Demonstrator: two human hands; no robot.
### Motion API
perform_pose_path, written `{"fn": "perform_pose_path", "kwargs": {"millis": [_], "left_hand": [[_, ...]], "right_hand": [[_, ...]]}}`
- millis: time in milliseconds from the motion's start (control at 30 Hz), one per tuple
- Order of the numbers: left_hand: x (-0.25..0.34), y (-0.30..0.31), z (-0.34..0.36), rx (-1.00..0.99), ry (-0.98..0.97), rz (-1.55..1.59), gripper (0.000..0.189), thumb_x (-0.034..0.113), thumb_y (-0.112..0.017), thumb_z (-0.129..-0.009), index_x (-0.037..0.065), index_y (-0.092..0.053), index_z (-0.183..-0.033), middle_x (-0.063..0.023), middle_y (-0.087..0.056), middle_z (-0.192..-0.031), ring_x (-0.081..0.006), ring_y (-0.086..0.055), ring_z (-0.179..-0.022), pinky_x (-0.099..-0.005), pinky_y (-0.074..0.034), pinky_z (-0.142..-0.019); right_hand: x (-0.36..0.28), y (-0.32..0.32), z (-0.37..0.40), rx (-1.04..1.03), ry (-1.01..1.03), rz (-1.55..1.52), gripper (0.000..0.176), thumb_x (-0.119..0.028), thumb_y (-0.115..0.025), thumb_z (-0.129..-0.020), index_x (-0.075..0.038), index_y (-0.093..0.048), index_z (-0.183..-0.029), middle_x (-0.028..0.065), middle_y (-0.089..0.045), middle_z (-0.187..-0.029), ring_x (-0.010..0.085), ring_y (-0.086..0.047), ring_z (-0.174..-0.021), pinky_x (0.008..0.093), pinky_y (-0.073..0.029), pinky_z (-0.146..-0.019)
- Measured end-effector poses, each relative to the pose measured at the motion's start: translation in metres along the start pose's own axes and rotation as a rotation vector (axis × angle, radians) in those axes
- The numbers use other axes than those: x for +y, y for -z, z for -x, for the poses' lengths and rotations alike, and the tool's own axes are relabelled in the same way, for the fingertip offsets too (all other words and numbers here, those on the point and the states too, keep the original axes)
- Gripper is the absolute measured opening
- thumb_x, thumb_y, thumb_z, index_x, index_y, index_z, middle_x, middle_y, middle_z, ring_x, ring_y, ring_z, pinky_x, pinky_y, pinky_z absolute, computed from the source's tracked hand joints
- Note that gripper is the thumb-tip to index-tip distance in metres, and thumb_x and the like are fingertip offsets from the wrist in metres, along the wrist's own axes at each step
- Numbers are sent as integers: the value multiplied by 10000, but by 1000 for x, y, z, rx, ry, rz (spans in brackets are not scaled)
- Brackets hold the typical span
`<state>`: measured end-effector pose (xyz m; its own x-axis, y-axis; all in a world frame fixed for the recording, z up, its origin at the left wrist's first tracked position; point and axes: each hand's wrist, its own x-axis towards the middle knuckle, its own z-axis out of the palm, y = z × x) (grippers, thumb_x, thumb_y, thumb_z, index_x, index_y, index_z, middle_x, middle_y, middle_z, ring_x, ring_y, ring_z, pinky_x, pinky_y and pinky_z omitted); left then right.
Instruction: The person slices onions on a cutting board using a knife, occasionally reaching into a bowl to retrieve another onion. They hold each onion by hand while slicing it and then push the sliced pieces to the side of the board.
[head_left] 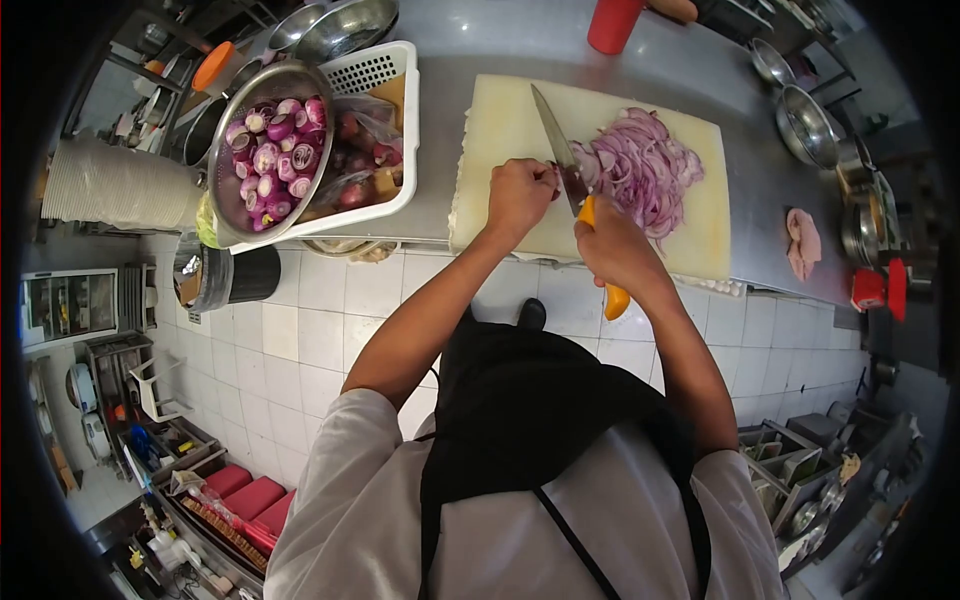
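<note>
My right hand (618, 243) is wrapped round the yellow handle of a kitchen knife (553, 128), its blade pointing away from me over the cutting board (500, 110). On the left side of the blade, my left hand (522, 198) has its fingers curled in. A small dark-purple piece of red onion (554, 170) shows at its fingertips, mostly hidden. Sliced red onion (645, 170) lies in a loose heap on the board, right of the blade and touching it.
A steel colander (222, 190) of peeled red onions rests tilted on a white basket (408, 130) holding bagged onions. Beyond the board stands a red container (612, 25). A pink cloth (802, 243) lies at the right, near steel bowls (808, 125). A black bin (255, 273) stands below.
</note>
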<state>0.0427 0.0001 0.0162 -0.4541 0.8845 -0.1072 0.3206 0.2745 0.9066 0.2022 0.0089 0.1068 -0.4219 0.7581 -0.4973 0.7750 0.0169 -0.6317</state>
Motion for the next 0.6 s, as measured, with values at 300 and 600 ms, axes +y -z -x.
{"fn": "perform_pose_path", "kwargs": {"millis": [300,600], "left_hand": [[-12,-7,0,62,-27,89,191,119,-678,-913,-38,-785,-929,-101,-768,-734,-126,-706,-644,-283,-566,-671],[-31,-17,1,162,-189,147,174,105,-726,-905,-55,-782,-940,-128,-772,-764,-131,-717,-665,-289,-573,-664]], "right_hand": [[6,-8,-4,-16,-32,24,321,-175,-525,-1016,63,-450,-1218,217,-666,-819,289,-652,-495,418,-536,-486],[62,-61,-60,315,321,202,303,-150,-541,-996,78,-451,-1176,301,-682,-860,423,-674,-683,495,-537,-633]]}}
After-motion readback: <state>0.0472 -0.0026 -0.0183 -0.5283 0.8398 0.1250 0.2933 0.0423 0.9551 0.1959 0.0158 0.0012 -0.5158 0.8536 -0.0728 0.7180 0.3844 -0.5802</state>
